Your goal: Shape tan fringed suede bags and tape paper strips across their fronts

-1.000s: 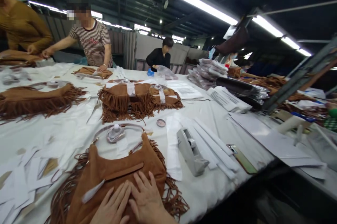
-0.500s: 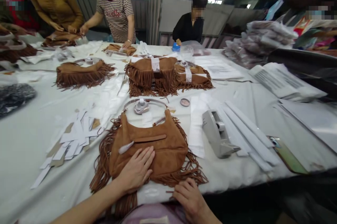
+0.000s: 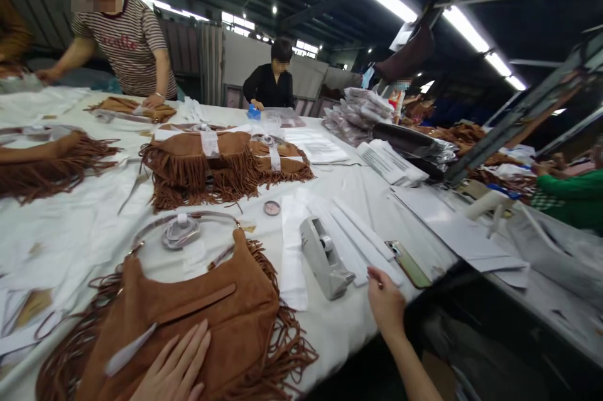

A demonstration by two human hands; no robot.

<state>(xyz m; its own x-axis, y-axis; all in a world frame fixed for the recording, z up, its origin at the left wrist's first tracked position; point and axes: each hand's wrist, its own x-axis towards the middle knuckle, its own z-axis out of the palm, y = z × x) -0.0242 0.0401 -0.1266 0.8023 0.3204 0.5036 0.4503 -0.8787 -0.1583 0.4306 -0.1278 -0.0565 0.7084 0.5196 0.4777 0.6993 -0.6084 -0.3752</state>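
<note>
A brown suede fringed bag lies flat on the white table right in front of me. Its ring handle, wrapped in clear film, points away from me. My left hand rests flat on the bag's front with the fingers stretched out and holds nothing. My right hand reaches to the right, its fingertips at the near ends of the white paper strips. Whether it grips a strip I cannot tell. A grey tape dispenser stands just left of that hand.
More fringed bags lie farther back, some banded with white paper. A phone lies by the table's right edge, a small round tin mid-table. Stacks of wrapped goods sit at the back right. Other people work along the far side.
My right hand has left the table's near edge and gone out to the right, to the paper strips. My left hand stays flat on the bag. My view has swung up and right.
</note>
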